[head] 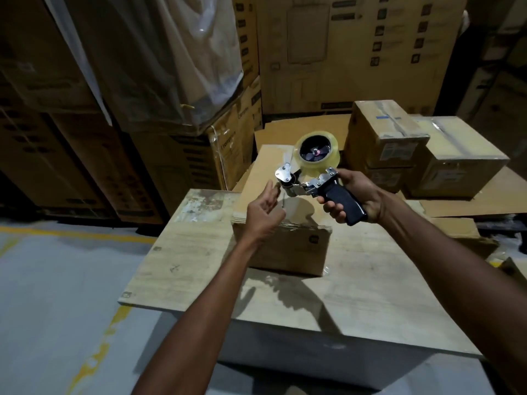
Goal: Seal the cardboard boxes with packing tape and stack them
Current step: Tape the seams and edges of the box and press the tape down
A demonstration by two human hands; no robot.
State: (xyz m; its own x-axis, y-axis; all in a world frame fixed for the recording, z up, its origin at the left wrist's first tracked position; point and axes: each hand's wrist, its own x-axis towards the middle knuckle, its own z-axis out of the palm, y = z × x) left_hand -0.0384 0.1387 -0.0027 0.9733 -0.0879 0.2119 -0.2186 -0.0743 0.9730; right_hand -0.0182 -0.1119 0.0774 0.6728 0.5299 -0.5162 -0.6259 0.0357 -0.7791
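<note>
Head view: your right hand [356, 195] wraps black handle of tape gun [312, 185], clear glossy roll [317, 163] above knuckles. Your left hand [263, 212] loose, fingers relaxed beside metal roller [286, 182]. Brown cardboard box [291, 249] below both hands.

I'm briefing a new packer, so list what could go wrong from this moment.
1. The left hand reaches right up to the metal front end of the tape dispenser; its fingers could catch on the cutter there.
2. Neither hand steadies the cardboard box on the table, so it may slide once taping starts.
</note>
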